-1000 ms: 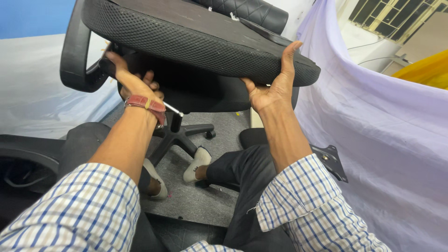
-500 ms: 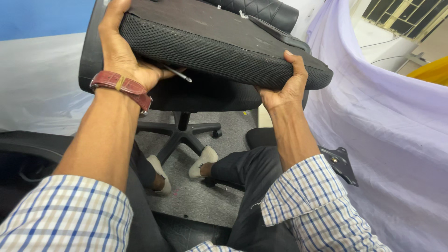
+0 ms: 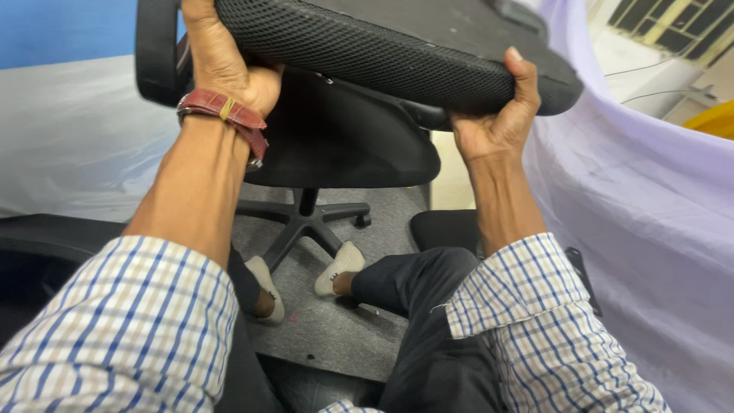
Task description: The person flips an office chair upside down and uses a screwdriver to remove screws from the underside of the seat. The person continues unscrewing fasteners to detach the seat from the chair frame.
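A black mesh-covered chair seat (image 3: 397, 53) is held up in front of me, tilted with its underside facing up. My left hand (image 3: 222, 61), with a red-brown strap on the wrist, grips the seat's left edge near a black armrest (image 3: 157, 53). My right hand (image 3: 501, 118) clasps the seat's right front edge, thumb up against the mesh. Both arms wear rolled checked sleeves.
Behind the seat stands a black office chair with a star base (image 3: 306, 222) on grey floor matting (image 3: 336, 329). My legs in dark trousers and pale shoes (image 3: 340, 268) stretch below. A lilac cloth (image 3: 642, 229) drapes on the right, a pale sheet (image 3: 76, 138) on the left.
The seat has been lifted higher and closer to me. My left hand shifted from under the seat up onto its left edge; my right hand keeps its hold on the right edge.
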